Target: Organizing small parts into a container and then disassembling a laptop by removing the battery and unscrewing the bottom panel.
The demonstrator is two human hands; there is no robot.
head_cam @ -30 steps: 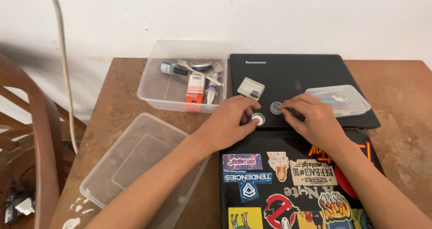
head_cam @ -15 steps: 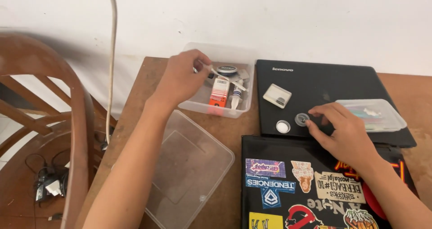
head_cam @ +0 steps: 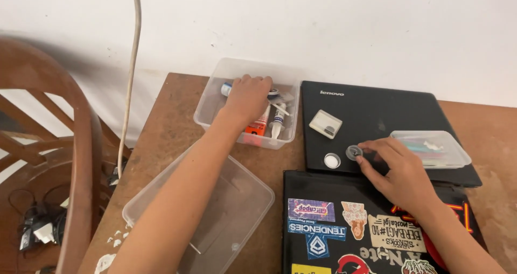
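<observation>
My left hand (head_cam: 247,95) reaches down into a clear plastic box (head_cam: 212,99) at the table's back. Its fingers are bent over tubes and an orange pack (head_cam: 257,127) inside, and what they grip is hidden. My right hand (head_cam: 398,171) rests on a closed black laptop (head_cam: 377,112), thumb and forefinger pinching the edge of a small round clear lid (head_cam: 354,152). A small round white pot (head_cam: 332,160) sits just left of that lid. Behind them lies a small square clear case (head_cam: 325,123).
A flat clear case (head_cam: 431,149) with coloured bits lies on the black laptop's right side. A second laptop covered in stickers (head_cam: 350,225) lies in front. A large clear lid (head_cam: 215,220) lies on the wooden table (head_cam: 167,123). A wooden chair (head_cam: 81,161) and a white cable (head_cam: 129,91) are at the left.
My left hand left the round pot on the laptop, swung left to the plastic box and has now dipped into it. My right hand stayed by the round lid. The view shifted left.
</observation>
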